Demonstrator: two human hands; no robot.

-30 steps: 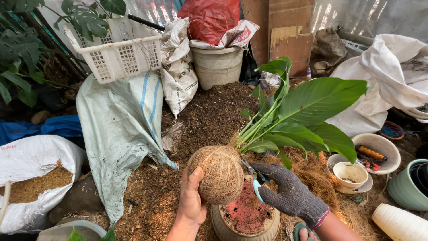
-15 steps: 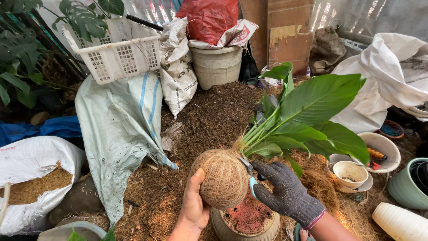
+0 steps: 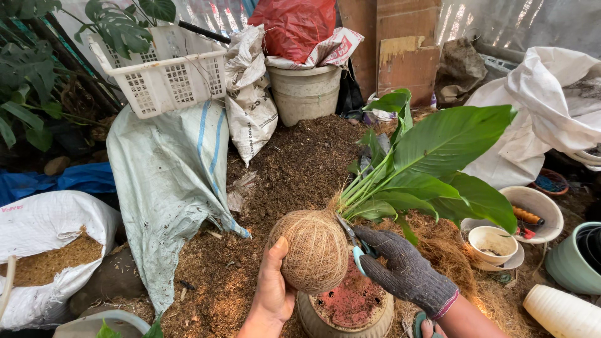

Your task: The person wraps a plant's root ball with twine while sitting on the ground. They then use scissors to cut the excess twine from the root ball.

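Above a soil-filled pot (image 3: 346, 310), the bare left hand (image 3: 273, 289) cups a twine-wrapped root ball (image 3: 316, 251); gloved right hand (image 3: 400, 272), fingers (image 3: 375, 241) curled around scissors (image 3: 352, 241), beside the leaves (image 3: 438, 163).

Twine ball (image 3: 316, 250) sits betw. my left hand (image 3: 272, 288) and right hand (image 3: 400, 272), above pot (image 3: 347, 313). Plant leaves (image 3: 438, 163) go up-right from ball. Soil heap (image 3: 300, 163) behind; basket (image 3: 166, 72) far left; bowls (image 3: 532, 203) right.
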